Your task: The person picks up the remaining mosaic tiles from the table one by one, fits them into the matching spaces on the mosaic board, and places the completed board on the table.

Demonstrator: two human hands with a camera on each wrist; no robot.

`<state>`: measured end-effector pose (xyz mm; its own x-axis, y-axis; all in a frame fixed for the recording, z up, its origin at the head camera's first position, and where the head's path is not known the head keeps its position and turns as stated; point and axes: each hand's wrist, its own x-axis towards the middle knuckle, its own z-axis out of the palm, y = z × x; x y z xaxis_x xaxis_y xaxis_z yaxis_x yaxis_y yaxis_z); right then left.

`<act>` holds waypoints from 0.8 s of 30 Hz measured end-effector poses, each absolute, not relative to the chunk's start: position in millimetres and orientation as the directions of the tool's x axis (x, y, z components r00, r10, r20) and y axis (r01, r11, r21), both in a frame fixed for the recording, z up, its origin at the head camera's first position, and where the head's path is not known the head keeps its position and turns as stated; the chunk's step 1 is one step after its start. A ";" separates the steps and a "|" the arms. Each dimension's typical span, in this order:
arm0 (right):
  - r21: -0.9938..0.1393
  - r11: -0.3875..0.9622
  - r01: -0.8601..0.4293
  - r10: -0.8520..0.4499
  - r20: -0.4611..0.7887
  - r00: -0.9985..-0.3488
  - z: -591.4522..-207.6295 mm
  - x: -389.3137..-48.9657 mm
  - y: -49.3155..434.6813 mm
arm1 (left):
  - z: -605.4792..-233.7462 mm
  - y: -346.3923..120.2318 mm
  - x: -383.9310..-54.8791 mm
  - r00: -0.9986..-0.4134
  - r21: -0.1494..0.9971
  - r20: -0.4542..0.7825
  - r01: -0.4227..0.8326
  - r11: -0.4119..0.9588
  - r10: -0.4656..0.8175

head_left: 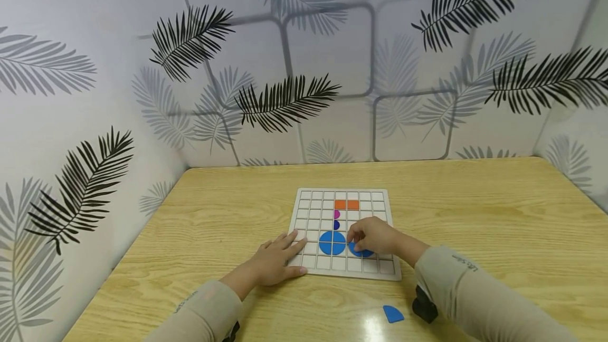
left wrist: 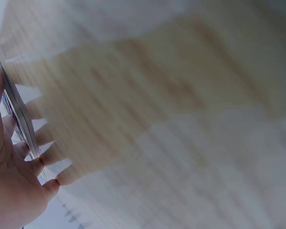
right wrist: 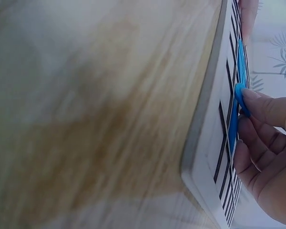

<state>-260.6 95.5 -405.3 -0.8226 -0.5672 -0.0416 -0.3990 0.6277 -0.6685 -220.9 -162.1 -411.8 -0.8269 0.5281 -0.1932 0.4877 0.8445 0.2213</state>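
Observation:
A white grid board [head_left: 377, 195] lies on the table, and the left hand [head_left: 277, 260] rests on its left edge with fingers spread. In the left wrist view, those fingers [left wrist: 38, 164] reach along the board's rim. Over the board's lower right, the right hand [head_left: 377, 235] pinches a blue piece [right wrist: 241, 98] between thumb and fingers. That piece is tilted on edge above other blue pieces [right wrist: 233, 126], which the hand partly covers. Left of it, blue quarter pieces form a full circle [head_left: 326, 237]. Two orange squares [head_left: 347, 205], a magenta piece [head_left: 336, 214] and a dark blue piece [head_left: 336, 225] sit higher up.
A loose blue quarter-circle piece [head_left: 393, 314] lies on the wooden table [head_left: 228, 199] in front of the board, near the right wrist's black camera [head_left: 424, 305]. Behind the table stands a wall [head_left: 332, 136] with a leaf pattern.

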 end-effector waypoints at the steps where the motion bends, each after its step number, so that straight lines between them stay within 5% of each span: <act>1: -0.667 0.633 -0.393 -0.561 -0.046 -0.826 -405.1 -260.3 95.2 | -411.7 -162.0 -220.9 -0.827 0.221 -0.193 0.488 0.845 0.528; 24: -0.666 0.634 -0.393 -0.540 -0.018 -0.841 -407.4 -256.1 95.5 | -411.5 -161.6 -220.2 -0.827 0.220 -0.193 0.488 0.845 0.528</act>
<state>-256.1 95.5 -407.4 -0.8414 -0.5402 -0.0176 -0.3932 0.6342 -0.6657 -220.2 -161.6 -411.5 -0.8268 0.5283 -0.1931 0.4883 0.8446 0.2197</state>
